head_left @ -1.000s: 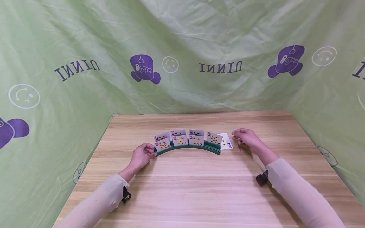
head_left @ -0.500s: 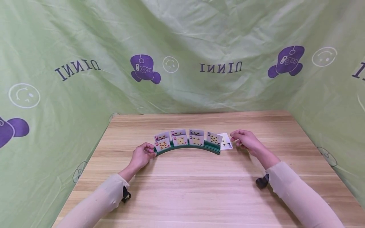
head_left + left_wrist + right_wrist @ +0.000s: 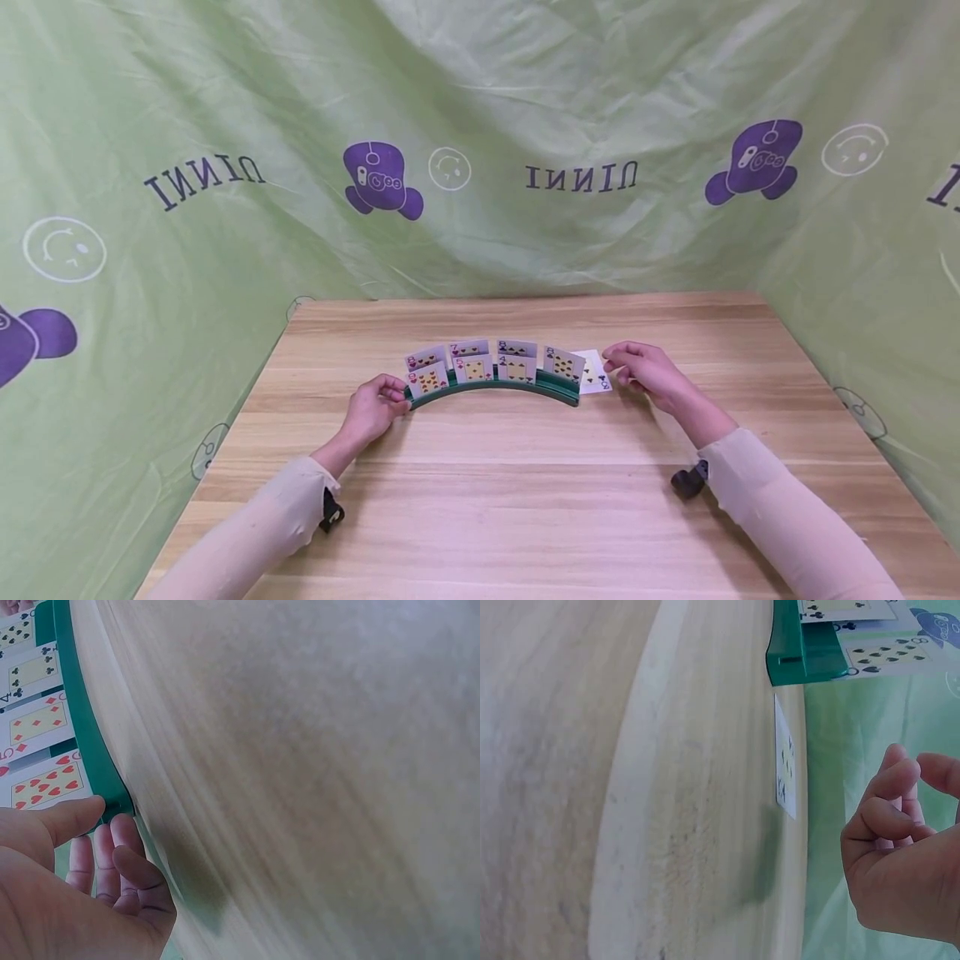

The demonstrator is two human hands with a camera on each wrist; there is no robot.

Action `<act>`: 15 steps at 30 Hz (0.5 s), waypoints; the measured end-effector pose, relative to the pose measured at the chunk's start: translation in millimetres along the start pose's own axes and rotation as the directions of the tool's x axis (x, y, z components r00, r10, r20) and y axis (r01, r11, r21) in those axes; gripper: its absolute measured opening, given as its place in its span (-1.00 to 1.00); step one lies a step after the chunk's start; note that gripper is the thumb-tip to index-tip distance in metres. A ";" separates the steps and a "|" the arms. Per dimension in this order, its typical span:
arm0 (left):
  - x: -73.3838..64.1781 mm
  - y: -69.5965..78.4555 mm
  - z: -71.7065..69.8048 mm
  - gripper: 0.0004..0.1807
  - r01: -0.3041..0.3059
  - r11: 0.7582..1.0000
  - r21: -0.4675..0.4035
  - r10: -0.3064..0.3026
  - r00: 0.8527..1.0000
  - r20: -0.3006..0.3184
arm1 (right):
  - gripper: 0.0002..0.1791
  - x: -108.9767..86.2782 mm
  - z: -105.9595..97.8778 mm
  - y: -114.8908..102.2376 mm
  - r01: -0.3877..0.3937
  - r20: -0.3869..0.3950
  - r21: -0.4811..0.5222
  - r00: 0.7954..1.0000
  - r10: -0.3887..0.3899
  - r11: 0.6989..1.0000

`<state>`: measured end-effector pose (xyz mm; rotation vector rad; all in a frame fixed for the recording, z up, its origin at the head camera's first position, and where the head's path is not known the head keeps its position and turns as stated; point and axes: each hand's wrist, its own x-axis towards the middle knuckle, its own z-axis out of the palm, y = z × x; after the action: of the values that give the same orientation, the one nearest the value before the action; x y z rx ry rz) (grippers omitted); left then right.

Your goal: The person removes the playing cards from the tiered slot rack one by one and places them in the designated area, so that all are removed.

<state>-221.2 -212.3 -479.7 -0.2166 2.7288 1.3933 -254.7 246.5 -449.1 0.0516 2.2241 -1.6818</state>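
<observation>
A curved green card holder point(image 3: 491, 386) stands mid-table, with several playing cards upright in two rows. At its left end, my left hand point(image 3: 372, 410) pinches the tip between thumb and fingers, beside the nine of hearts point(image 3: 49, 784). Flat on the table, just past the holder's right end, lies a loose black-suited playing card point(image 3: 600, 382), partly hidden behind the eight of spades point(image 3: 564, 364). My right hand point(image 3: 647, 372) hovers by that loose card's right side. Its fingers are loosely curled and hold nothing, thumb near the index finger in the right wrist view.
The wooden table point(image 3: 480, 500) reaches back to a green printed curtain point(image 3: 480, 242), which also hangs along both sides. Dark wrist-camera mounts sit under both sleeves.
My right hand has shifted slightly left, closer to the loose card. My left hand, the holder and the cards have stayed in place.
</observation>
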 end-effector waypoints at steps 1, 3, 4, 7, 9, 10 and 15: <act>0.5 0.0 -0.1 -0.70 0.002 1.000 0.000 -0.002 1.000 0.002 | -0.54 -0.3 0.4 -0.6 0.003 0.002 0.002 1.000 -0.003 1.000; 1.4 0.0 -0.3 -0.69 0.004 1.000 0.002 -0.004 1.000 0.004 | -0.54 -1.2 1.3 -2.2 0.012 0.005 0.011 1.000 -0.012 1.000; 1.8 0.1 -0.4 -0.69 0.004 1.000 0.002 -0.004 1.000 0.005 | -0.54 -1.8 2.0 -3.0 0.016 0.006 0.018 1.000 -0.016 1.000; 1.8 0.3 -0.6 -0.69 0.009 1.000 0.008 -0.009 1.000 0.007 | -0.55 -4.7 4.4 -5.7 0.025 0.012 0.029 1.000 -0.026 0.999; 1.3 0.7 -0.6 -0.69 0.013 1.000 0.012 -0.013 1.000 0.005 | -0.57 -7.0 6.1 -7.6 0.028 0.016 0.038 0.999 -0.028 0.999; 1.1 0.9 -0.6 -0.70 0.015 1.000 0.013 -0.015 1.000 0.006 | -0.58 -8.0 6.8 -8.4 0.028 0.019 0.041 0.999 -0.028 0.999; -0.4 1.2 -0.3 -0.70 0.018 1.000 0.012 -0.018 1.000 0.002 | -0.65 -10.6 9.4 -10.5 0.040 0.027 0.070 0.999 -0.042 0.997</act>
<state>-220.9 -211.8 -478.5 -0.2384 2.7259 1.3710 -244.9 236.5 -438.4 -0.0009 2.1600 -1.7706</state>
